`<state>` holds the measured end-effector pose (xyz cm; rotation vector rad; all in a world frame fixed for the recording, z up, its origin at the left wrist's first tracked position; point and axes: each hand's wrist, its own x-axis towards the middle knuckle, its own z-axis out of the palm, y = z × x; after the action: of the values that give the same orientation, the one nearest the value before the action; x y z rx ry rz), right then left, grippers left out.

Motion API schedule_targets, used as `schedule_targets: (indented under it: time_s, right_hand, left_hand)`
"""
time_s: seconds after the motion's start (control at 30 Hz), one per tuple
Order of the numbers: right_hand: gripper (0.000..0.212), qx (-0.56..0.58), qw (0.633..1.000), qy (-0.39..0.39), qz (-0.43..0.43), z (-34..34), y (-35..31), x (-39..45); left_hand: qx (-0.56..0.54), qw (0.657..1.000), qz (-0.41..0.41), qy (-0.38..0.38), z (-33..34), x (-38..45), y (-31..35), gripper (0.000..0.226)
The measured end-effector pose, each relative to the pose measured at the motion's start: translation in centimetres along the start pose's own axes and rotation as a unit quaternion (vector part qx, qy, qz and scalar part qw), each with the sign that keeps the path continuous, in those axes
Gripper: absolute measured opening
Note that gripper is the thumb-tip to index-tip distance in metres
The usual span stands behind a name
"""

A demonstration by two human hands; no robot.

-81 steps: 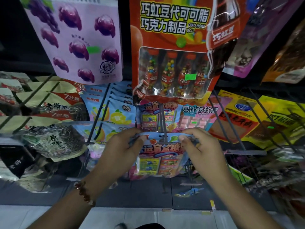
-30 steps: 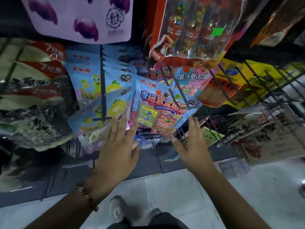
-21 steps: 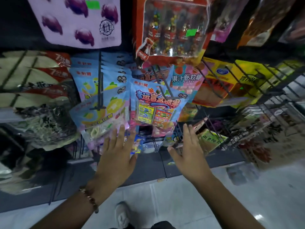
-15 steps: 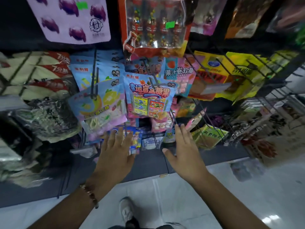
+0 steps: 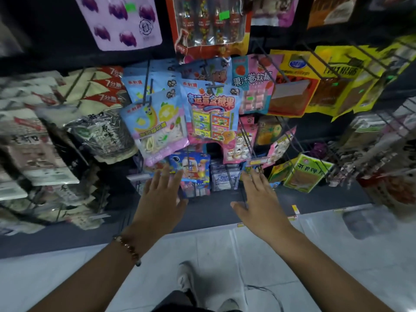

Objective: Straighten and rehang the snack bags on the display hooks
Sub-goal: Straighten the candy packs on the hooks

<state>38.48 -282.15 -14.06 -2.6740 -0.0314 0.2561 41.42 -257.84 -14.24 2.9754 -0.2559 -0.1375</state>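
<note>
Head view. Both hands are extended toward the lower part of the display rack, palms facing away from the camera.

Left hand point(image 5: 161, 200): fingers straight and slightly spread, grasping nothing. The fingertips lie over the lower edge of the small blue snack bag point(image 5: 193, 174) in the bottom row; contact cannot be confirmed. A beaded bracelet point(image 5: 128, 247) sits on the wrist.

Right hand point(image 5: 262, 204): fingers straight and relaxed, thumb out to the side, grasping nothing. The fingertips are just below the pink snowman bag point(image 5: 238, 145) and close to a hook's label strip point(image 5: 257, 162) (whether they touch it cannot be determined).

Task items: the blue candy bag with coloured boxes point(image 5: 212, 111) hangs on a wire hook point(image 5: 210, 86) at the centre of the rack, roughly upright, above and between the two hands, and apart from both. Immediately to its left, the blue-and-pink lemon bag point(image 5: 155, 127) hangs tilted, its lower edge swung toward the left, on its own hook.

Surroundings: a purple grape bag point(image 5: 121, 21) and a red pack of candy bottles point(image 5: 209, 23) hang in the top row. Yellow bags point(image 5: 333, 79) occupy the right side; a green-and-yellow bag point(image 5: 304, 174) hangs lower right. A sunflower-seed bag point(image 5: 101, 136) is at left. White floor tiles point(image 5: 225, 255) and a shoe point(image 5: 185, 278) appear below.
</note>
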Motion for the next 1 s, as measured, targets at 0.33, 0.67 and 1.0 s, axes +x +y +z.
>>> schedule_targets:
  time_s: [0.33,0.67,1.0]
  right_hand:
    - [0.077,-0.014,1.000,-0.021,-0.014,2.4,-4.2,1.1]
    - [0.079,0.006,0.999,-0.003,0.050,7.5,-9.5,5.3]
    - [0.075,-0.023,0.999,0.026,0.002,12.0,-6.2,13.9]
  left_hand:
    - [0.015,1.000,-0.005,-0.022,0.1,-1.4,-4.3,0.076]
    - [-0.006,0.994,0.097,-0.058,1.3,2.2,-9.4,0.073]
    - [-0.038,0.997,0.067,-0.010,9.1,9.3,-10.1,0.069]
